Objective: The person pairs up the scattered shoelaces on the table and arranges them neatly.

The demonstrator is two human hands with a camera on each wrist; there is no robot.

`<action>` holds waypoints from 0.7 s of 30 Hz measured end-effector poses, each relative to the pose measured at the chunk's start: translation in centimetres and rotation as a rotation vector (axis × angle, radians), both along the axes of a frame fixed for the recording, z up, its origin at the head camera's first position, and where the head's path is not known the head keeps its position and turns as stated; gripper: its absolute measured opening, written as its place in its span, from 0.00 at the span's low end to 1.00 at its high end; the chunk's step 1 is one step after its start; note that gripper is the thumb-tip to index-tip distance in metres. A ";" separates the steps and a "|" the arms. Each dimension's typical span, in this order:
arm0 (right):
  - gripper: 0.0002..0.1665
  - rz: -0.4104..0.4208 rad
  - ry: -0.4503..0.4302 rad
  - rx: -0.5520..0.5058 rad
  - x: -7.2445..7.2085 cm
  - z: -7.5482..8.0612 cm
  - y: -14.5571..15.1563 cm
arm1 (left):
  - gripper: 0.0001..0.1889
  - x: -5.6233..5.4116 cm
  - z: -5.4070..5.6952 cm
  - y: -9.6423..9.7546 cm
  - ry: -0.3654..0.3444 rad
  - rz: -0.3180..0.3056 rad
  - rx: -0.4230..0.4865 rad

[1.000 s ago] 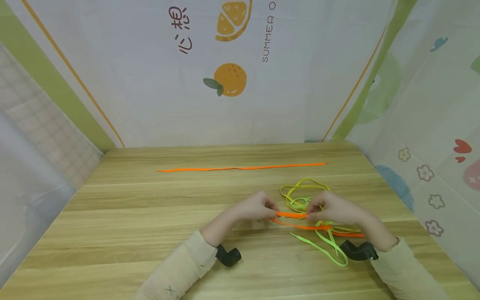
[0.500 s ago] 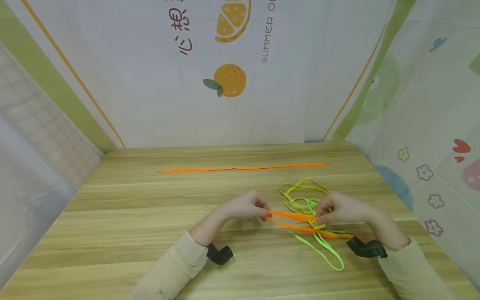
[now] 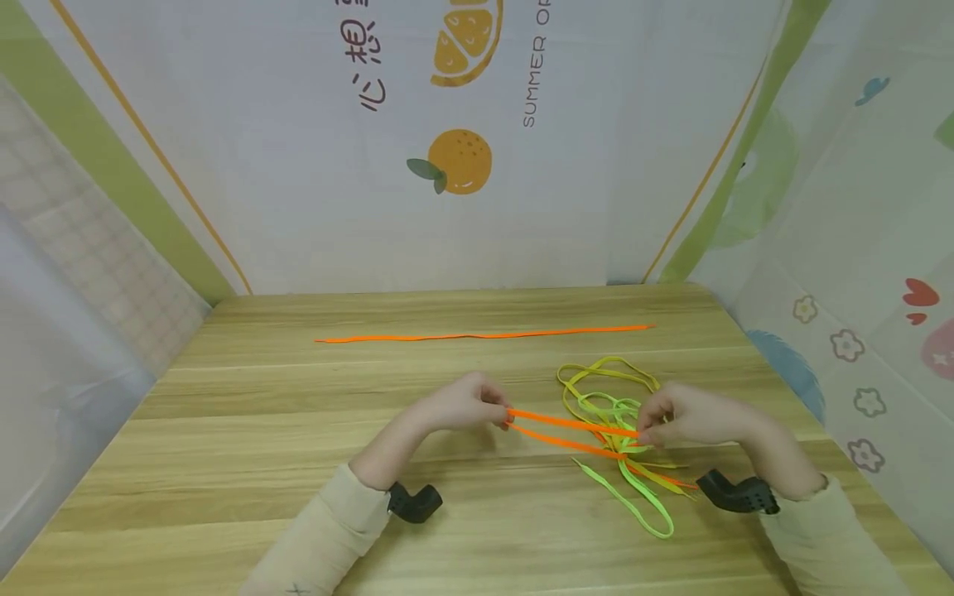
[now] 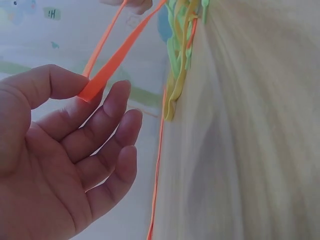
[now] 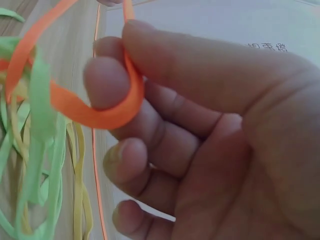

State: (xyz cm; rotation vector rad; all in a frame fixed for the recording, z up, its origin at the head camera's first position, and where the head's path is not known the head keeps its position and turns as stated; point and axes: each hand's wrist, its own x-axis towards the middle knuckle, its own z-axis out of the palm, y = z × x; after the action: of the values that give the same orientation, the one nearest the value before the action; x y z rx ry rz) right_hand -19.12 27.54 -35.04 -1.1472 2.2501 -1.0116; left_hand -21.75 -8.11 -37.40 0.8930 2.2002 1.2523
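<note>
Between my hands an orange shoelace (image 3: pixel 566 422) is stretched in two strands above the table. My left hand (image 3: pixel 468 403) pinches its bend between thumb and forefinger, as the left wrist view shows, with the other fingers loosely bent. The right hand (image 3: pixel 689 414) grips the upper strand between thumb and forefinger; in the right wrist view the orange lace (image 5: pixel 107 117) curves round the forefinger. Beneath and beside the right hand lies a tangle of yellow laces (image 3: pixel 607 368) and light green laces (image 3: pixel 633 505). The lower orange strand runs into this tangle.
A second orange shoelace (image 3: pixel 484 335) lies straight across the far part of the wooden table (image 3: pixel 261 447). Printed curtains (image 3: pixel 559 207) hang behind the table and at its sides. Black wrist mounts (image 3: pixel 415 502) sit at both cuffs.
My left hand has moved left and slightly away, drawing the orange shoelace longer. The right hand has shifted a little to the right. Some of the tangle has shifted slightly.
</note>
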 end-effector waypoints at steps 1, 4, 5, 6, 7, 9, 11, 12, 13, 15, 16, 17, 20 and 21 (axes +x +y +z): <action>0.06 0.001 0.007 -0.002 0.0 0.0 0.1 | 0.09 -0.1 0.0 -0.2 0.000 0.003 0.002; 0.06 0.003 0.014 -0.008 -0.1 0.1 0.2 | 0.10 -0.1 0.2 -0.7 0.002 0.016 0.002; 0.06 0.000 0.015 -0.008 -0.1 0.1 0.3 | 0.10 -0.2 0.3 -0.9 0.003 0.018 -0.001; 0.06 0.000 0.015 -0.008 -0.1 0.1 0.3 | 0.10 -0.2 0.4 -1.0 0.006 0.017 -0.002; 0.06 0.000 0.014 -0.008 -0.2 0.1 0.4 | 0.10 -0.2 0.5 -1.1 0.011 0.015 -0.003; 0.06 0.004 0.014 -0.011 -0.2 0.1 0.5 | 0.10 -0.2 0.7 -1.4 0.024 0.011 -0.012; 0.06 0.010 0.015 -0.012 -0.2 0.1 0.5 | 0.10 -0.3 0.9 -1.7 0.041 0.007 -0.021; 0.07 0.014 0.018 -0.013 -0.2 0.1 0.6 | 0.10 -0.3 1.0 -1.8 0.053 0.006 -0.028; 0.07 0.018 0.018 -0.013 -0.2 0.1 0.6 | 0.10 -0.3 1.1 -2.0 0.064 0.005 -0.035; 0.07 0.022 0.017 -0.010 -0.2 0.1 0.6 | 0.10 -0.4 1.3 -2.3 0.075 0.005 -0.044; 0.07 0.022 0.015 -0.007 -0.1 0.1 0.6 | 0.10 -0.4 1.3 -2.5 0.079 0.005 -0.048; 0.07 0.022 0.012 -0.006 -0.1 0.1 0.6 | 0.11 -0.4 1.4 -2.7 0.082 0.005 -0.051; 0.07 0.016 -0.010 -0.003 -0.1 0.2 0.7 | 0.11 -0.4 1.7 -3.4 0.068 0.016 -0.062; 0.07 0.014 -0.017 -0.002 -0.1 0.2 0.7 | 0.11 -0.5 1.7 -3.7 0.065 0.019 -0.065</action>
State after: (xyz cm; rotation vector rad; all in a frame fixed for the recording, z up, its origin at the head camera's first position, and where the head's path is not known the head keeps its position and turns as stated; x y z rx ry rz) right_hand -19.18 28.28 -34.87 -1.1491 2.2249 -1.0147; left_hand -22.21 -11.80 -35.73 0.9002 2.2914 1.1684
